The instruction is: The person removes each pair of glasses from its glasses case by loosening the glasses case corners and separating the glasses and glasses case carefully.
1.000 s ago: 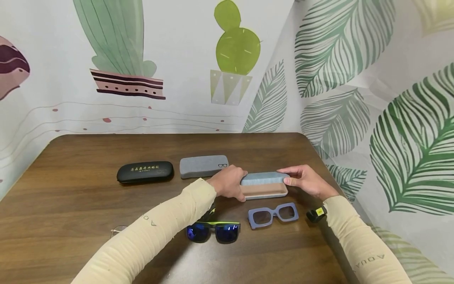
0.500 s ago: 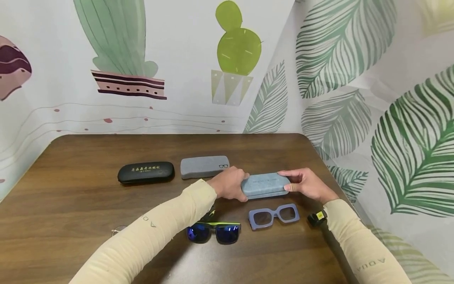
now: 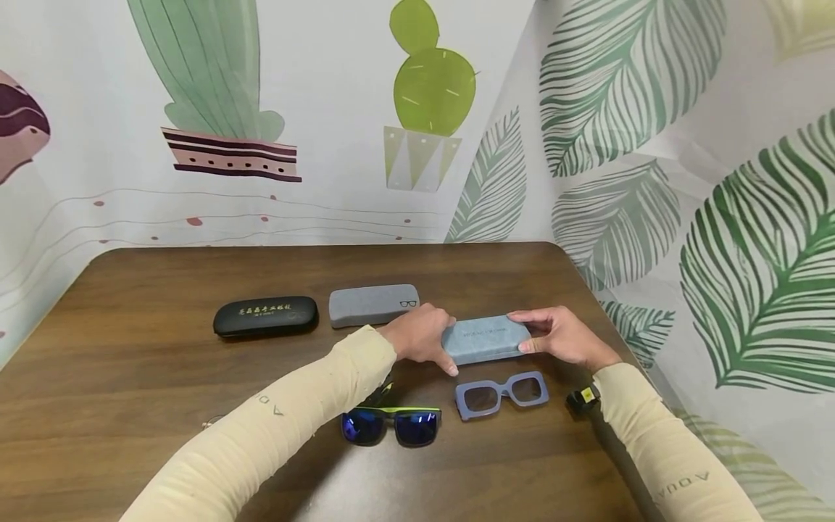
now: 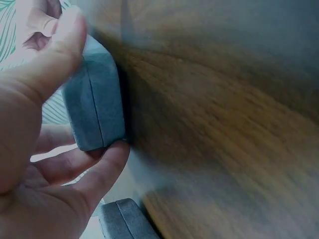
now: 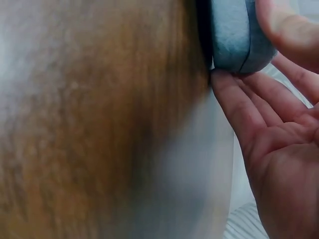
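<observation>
A light blue glasses case (image 3: 485, 341) lies on the table with its lid down. My left hand (image 3: 420, 337) holds its left end, thumb at the near side and fingers at the far side. The right hand (image 3: 564, 337) grips the opposite end in the same way. In the left wrist view, thumb and fingers span the end of the blue case (image 4: 94, 104), with a thin seam running along it. The right wrist view has the other end of the blue case (image 5: 232, 37) between thumb and fingertips. Just in front lie purple-framed sunglasses (image 3: 502, 395).
Left of the blue case are a grey glasses case (image 3: 368, 304) and a black glasses case (image 3: 265, 316). Blue-lensed sunglasses (image 3: 390, 426) lie near the left forearm. Thin-framed glasses (image 3: 212, 420) are mostly hidden behind that sleeve. A patterned wall backs the wooden table (image 3: 156, 290).
One second ago the blue case stood open with its pale inside visible; its lid is now down. Both hands have kept hold of its ends, and the case has tilted slightly.
</observation>
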`<state>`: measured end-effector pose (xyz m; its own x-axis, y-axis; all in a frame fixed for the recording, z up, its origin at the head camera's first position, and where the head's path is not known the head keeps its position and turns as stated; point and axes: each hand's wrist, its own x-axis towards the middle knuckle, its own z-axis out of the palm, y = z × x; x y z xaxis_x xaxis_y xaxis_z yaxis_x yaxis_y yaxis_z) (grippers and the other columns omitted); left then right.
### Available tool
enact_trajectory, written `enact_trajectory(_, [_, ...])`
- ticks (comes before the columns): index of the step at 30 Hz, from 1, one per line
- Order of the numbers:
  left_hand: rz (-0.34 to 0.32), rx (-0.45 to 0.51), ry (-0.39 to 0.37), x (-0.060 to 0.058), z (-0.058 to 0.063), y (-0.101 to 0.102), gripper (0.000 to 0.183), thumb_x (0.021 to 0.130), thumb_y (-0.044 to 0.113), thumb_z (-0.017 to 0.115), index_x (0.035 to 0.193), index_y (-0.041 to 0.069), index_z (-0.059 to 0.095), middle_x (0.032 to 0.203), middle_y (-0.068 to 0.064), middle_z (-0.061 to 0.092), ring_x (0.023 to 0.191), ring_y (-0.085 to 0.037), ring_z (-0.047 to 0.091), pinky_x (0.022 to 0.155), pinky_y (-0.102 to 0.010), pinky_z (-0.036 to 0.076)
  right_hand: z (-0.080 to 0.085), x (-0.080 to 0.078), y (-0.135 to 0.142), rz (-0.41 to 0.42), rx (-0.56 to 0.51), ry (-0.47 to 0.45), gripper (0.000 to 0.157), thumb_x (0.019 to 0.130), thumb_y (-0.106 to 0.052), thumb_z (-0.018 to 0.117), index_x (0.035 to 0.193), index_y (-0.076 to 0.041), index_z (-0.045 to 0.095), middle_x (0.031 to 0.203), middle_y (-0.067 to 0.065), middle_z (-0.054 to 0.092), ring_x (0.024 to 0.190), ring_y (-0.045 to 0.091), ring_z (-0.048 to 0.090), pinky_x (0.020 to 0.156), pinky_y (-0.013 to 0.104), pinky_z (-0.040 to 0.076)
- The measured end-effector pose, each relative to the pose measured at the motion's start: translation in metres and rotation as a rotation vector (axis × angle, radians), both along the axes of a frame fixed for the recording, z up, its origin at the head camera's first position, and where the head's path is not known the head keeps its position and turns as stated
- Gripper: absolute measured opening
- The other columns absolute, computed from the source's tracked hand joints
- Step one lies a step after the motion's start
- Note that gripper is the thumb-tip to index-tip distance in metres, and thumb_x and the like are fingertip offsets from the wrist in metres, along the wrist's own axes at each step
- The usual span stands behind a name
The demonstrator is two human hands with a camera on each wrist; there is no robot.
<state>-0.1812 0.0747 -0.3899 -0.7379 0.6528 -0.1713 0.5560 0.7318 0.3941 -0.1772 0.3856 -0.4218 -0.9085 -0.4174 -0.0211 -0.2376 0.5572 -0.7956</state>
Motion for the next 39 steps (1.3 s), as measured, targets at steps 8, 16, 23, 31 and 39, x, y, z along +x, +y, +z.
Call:
enact_trajectory(8, [0.009,-0.021,0.089,0.005,-0.003,0.002,0.068,0.078,0.041,0.092,0.131,0.004,0.069,0.119,-0.007,0.076,0.091,-0.015,0.063,0.085,-0.029,0.055,0.01,0.005,-0.011,0.026,0.161,0.034,0.075,0.074,-0.01,0.093,0.141,0.0,0.062,0.127,0.022,0.071,0.104,0.02,0.068,0.085,0.026,0.058])
enact_trajectory(16, [0.016,-0.028,0.149,0.003,-0.003,0.0,0.063,0.077,0.04,0.091,0.124,0.004,0.071,0.112,-0.007,0.077,0.086,-0.015,0.062,0.079,-0.028,0.054,0.018,0.005,-0.023,0.049,0.321,0.161,0.072,0.074,-0.01,0.093,0.139,0.0,0.063,0.122,0.018,0.073,0.088,0.014,0.064,0.079,0.026,0.053])
enact_trajectory(23, [-0.007,-0.034,0.31,-0.011,0.005,0.0,0.061,0.078,0.044,0.091,0.121,0.004,0.071,0.107,-0.007,0.079,0.095,-0.021,0.065,0.085,-0.031,0.055,0.036,-0.007,-0.026,0.015,0.356,0.189,0.071,0.078,-0.003,0.088,0.143,0.002,0.059,0.137,0.025,0.066,0.103,0.026,0.07,0.087,0.04,0.057])
enact_trajectory(31, [0.039,-0.123,0.348,-0.035,0.009,0.004,0.065,0.084,0.047,0.085,0.132,0.007,0.066,0.123,-0.005,0.077,0.113,-0.026,0.059,0.098,-0.039,0.048,0.039,-0.035,-0.028,0.004,0.403,0.243,0.073,0.08,-0.005,0.087,0.146,0.002,0.056,0.132,0.022,0.069,0.085,0.023,0.064,0.084,0.04,0.052])
enact_trajectory(39, [0.12,-0.151,0.239,-0.044,0.004,0.004,0.071,0.09,0.047,0.08,0.147,0.012,0.056,0.144,-0.002,0.067,0.137,-0.027,0.045,0.107,-0.049,0.039,0.027,-0.053,-0.03,-0.004,0.394,0.162,0.074,0.083,-0.005,0.085,0.149,0.002,0.053,0.064,-0.005,0.034,0.058,0.012,0.033,0.066,0.029,0.039])
